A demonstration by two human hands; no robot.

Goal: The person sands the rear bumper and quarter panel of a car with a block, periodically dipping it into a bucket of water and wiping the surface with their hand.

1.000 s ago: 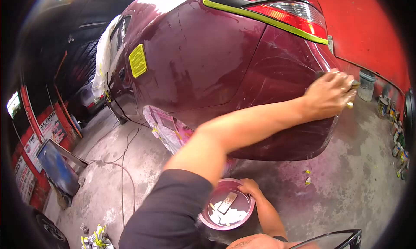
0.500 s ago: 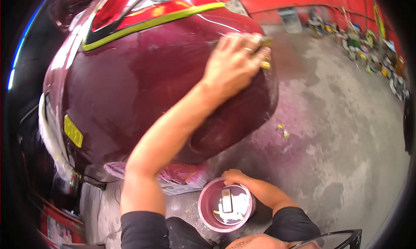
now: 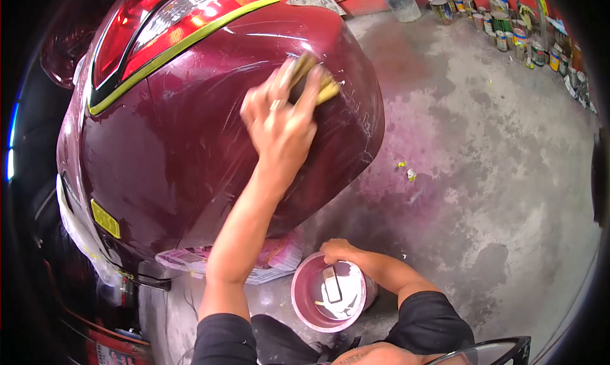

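Observation:
A maroon car bumper (image 3: 159,174) fills the left and middle of the view, with a wet sheen and whitish streaks. My left hand (image 3: 283,123), blurred by motion, is closed round a yellow-brown pad (image 3: 328,90) on the bumper's upper surface, below the tail light. I cannot make out the pad's exact kind. Low in the view my right hand (image 3: 337,250) grips the far rim of a pink bucket (image 3: 300,301). Whitish liquid and a small rectangular block (image 3: 332,284) show inside the bucket.
Yellow-green masking tape (image 3: 184,50) edges the tail light (image 3: 190,21). Pink-stained plastic sheeting (image 3: 279,257) lies under the bumper. Several paint cans (image 3: 502,34) line the red wall, near a grey bucket (image 3: 401,4). Small scraps (image 3: 411,175) lie on the floor.
My left hand has moved with the pad leftward and down across the bumper, off its far right corner. The view has shifted a little. My right hand stays on the bucket rim.

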